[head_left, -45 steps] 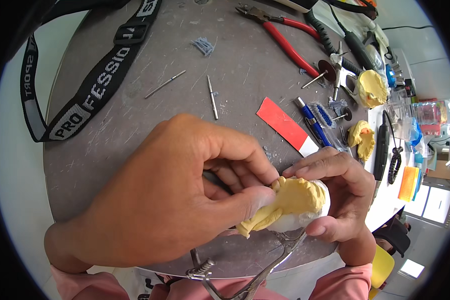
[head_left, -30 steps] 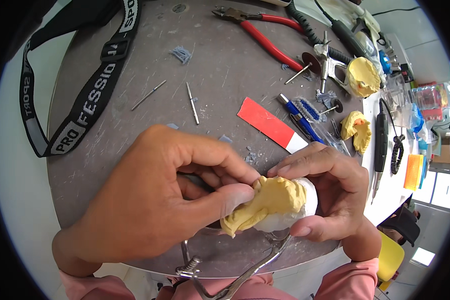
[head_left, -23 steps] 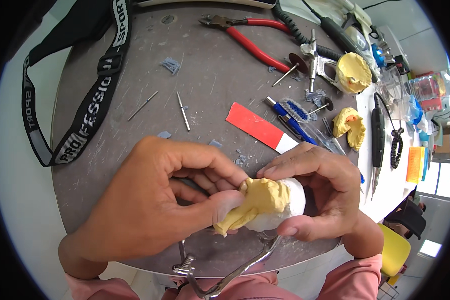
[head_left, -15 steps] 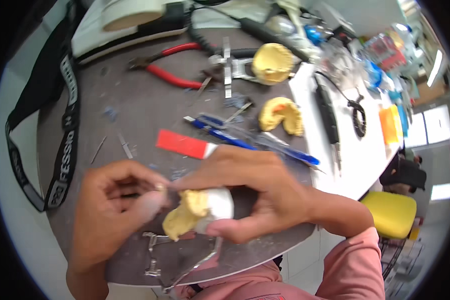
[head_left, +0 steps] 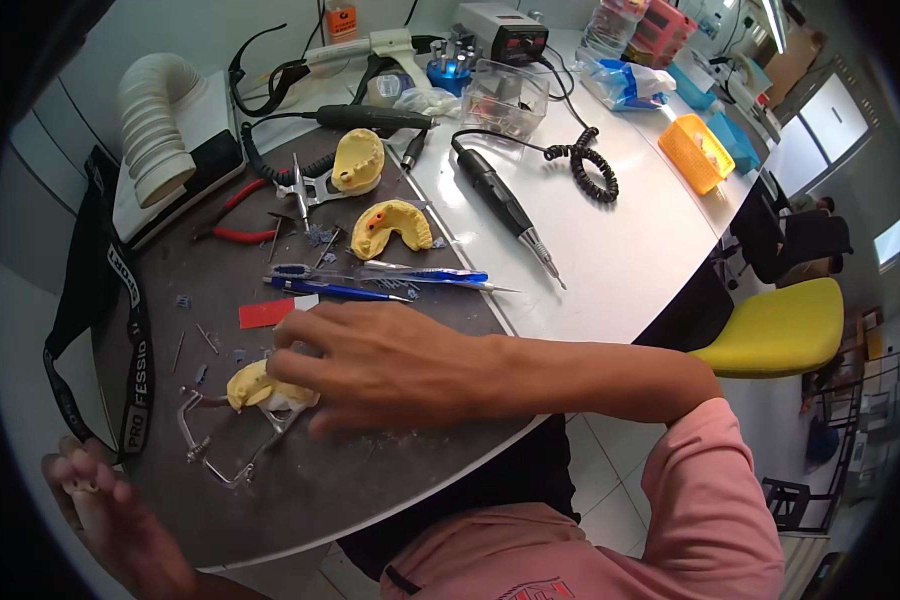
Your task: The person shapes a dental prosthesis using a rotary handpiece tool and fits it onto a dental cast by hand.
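Observation:
My right hand (head_left: 370,365) reaches across the table, somewhat blurred, with its fingers apart over a yellow dental cast (head_left: 248,385) on a white plaster base. The fingers hide part of the cast; whether they touch it is unclear. A silver metal articulator frame (head_left: 198,448) lies around and below the cast. At the lower left, beyond the table edge, my left hand (head_left: 110,520) is raised with curled fingers. Small pale, tooth-like spots show at its fingertips, too small to name for certain.
Behind my right hand lie a red strip (head_left: 266,313), a blue pen (head_left: 335,290), a horseshoe-shaped cast (head_left: 390,228) and another mounted cast (head_left: 358,160). Red-handled pliers (head_left: 242,236) sit farther back. A black handpiece (head_left: 500,200) rests on the white surface; a ribbed hose (head_left: 155,130) stands far left.
The cast has gone from my right hand's grip down to the table at the left. My left hand has moved away, down and left. The head view has shifted, showing more of the far table.

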`<action>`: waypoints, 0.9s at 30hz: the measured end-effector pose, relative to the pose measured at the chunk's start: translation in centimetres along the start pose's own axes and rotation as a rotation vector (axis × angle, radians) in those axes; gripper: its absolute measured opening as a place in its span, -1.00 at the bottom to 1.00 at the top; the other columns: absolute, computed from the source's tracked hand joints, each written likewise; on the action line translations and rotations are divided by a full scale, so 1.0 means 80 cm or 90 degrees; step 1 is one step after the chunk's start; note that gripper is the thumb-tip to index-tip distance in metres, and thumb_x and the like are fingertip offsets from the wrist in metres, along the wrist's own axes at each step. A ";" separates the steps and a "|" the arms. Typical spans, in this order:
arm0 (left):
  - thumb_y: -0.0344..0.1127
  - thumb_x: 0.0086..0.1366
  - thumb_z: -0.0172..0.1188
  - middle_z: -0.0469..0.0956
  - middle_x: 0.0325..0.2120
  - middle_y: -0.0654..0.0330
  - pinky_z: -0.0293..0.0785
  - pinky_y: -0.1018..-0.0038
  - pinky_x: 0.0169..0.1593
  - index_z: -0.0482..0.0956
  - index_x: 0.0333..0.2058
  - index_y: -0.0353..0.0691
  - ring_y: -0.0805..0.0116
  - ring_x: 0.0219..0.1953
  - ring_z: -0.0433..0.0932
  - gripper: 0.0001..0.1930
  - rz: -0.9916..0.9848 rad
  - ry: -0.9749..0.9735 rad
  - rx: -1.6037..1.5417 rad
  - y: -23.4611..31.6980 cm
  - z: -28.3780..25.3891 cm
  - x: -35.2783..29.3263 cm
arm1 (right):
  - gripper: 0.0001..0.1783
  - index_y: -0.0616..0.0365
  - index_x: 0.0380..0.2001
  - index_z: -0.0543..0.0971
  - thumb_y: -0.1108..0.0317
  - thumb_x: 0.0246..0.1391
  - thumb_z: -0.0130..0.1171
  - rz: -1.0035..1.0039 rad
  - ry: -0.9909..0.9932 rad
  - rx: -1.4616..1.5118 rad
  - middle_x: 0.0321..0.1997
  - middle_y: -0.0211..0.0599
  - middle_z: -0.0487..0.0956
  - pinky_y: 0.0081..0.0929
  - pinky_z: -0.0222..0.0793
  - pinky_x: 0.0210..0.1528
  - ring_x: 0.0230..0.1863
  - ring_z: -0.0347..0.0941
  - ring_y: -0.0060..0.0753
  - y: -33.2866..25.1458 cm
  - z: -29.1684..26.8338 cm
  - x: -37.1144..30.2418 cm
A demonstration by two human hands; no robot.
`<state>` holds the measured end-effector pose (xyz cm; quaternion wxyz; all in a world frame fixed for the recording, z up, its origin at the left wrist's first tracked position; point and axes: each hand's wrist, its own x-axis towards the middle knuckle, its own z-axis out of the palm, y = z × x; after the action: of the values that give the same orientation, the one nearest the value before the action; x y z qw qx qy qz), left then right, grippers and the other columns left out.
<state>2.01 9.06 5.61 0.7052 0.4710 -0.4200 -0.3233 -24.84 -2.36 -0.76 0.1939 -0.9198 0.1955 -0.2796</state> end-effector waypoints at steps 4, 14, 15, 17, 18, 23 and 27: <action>-0.57 0.06 0.23 0.53 -0.48 0.00 0.58 0.45 -0.48 0.42 -0.25 -0.34 0.35 -0.48 0.56 -0.74 -0.204 -0.111 -0.203 -0.039 0.077 -0.101 | -0.62 0.21 -0.57 0.42 0.13 -0.02 0.29 0.339 0.190 -0.161 -0.67 -0.29 0.45 -0.48 0.25 -0.58 -0.67 0.35 -0.42 0.013 -0.101 -0.029; -0.58 0.13 0.18 0.57 -0.34 -0.05 0.63 0.49 -0.25 0.51 -0.19 -0.41 0.37 -0.34 0.62 -0.76 -0.430 -0.117 -0.207 -0.066 0.106 -0.133 | -0.44 0.29 -0.71 0.40 -0.02 -0.02 0.24 0.604 0.039 -0.290 -0.80 -0.31 0.27 -0.36 0.08 -0.61 -0.71 0.17 -0.48 0.084 -0.118 -0.113; -0.58 0.13 0.18 0.57 -0.34 -0.05 0.63 0.49 -0.25 0.51 -0.19 -0.41 0.37 -0.34 0.62 -0.76 -0.429 -0.113 -0.204 -0.066 0.107 -0.134 | -0.49 0.26 -0.69 0.43 0.01 0.05 0.18 0.627 0.061 -0.221 -0.79 -0.43 0.26 -0.47 0.03 -0.62 -0.70 0.12 -0.61 0.088 -0.119 -0.115; -0.58 0.12 0.20 0.58 -0.31 -0.07 0.63 0.47 -0.20 0.50 -0.18 -0.41 0.35 -0.30 0.62 -0.75 -0.424 -0.135 -0.185 -0.066 0.109 -0.134 | -0.51 0.23 -0.68 0.43 0.03 0.09 0.16 0.605 0.154 -0.138 -0.77 -0.50 0.24 -0.53 0.00 -0.62 -0.69 0.10 -0.66 0.092 -0.120 -0.126; -0.58 0.12 0.20 0.58 -0.31 -0.07 0.63 0.47 -0.20 0.50 -0.18 -0.41 0.35 -0.30 0.62 -0.75 -0.426 -0.134 -0.185 -0.066 0.111 -0.134 | -0.53 0.20 -0.68 0.43 0.04 0.12 0.13 0.584 0.247 -0.062 -0.76 -0.57 0.22 -0.60 -0.04 -0.61 -0.68 0.07 -0.72 0.091 -0.120 -0.132; -0.57 0.13 0.20 0.58 -0.35 -0.09 0.64 0.47 -0.22 0.49 -0.16 -0.43 0.35 -0.34 0.62 -0.74 -0.431 -0.134 -0.171 -0.069 0.116 -0.132 | -0.68 0.10 -0.54 0.33 0.17 0.15 0.13 0.338 0.518 0.512 -0.62 -0.58 0.19 -0.69 -0.14 -0.62 -0.68 -0.01 -0.77 0.030 -0.098 -0.130; -0.59 0.13 0.18 0.58 -0.37 -0.09 0.64 0.47 -0.24 0.49 -0.17 -0.44 0.34 -0.37 0.62 -0.74 -0.419 -0.118 -0.155 -0.072 0.119 -0.132 | -0.58 0.27 -0.44 0.53 0.04 0.04 0.24 0.253 0.473 0.430 -0.56 -0.35 0.41 -0.77 0.26 -0.71 -0.73 0.35 -0.60 -0.035 -0.038 -0.119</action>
<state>-11.50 12.34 -0.92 0.5731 0.4618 -0.2665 -0.6223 -33.28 3.76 -1.27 0.4461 -0.5906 0.3204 -0.5913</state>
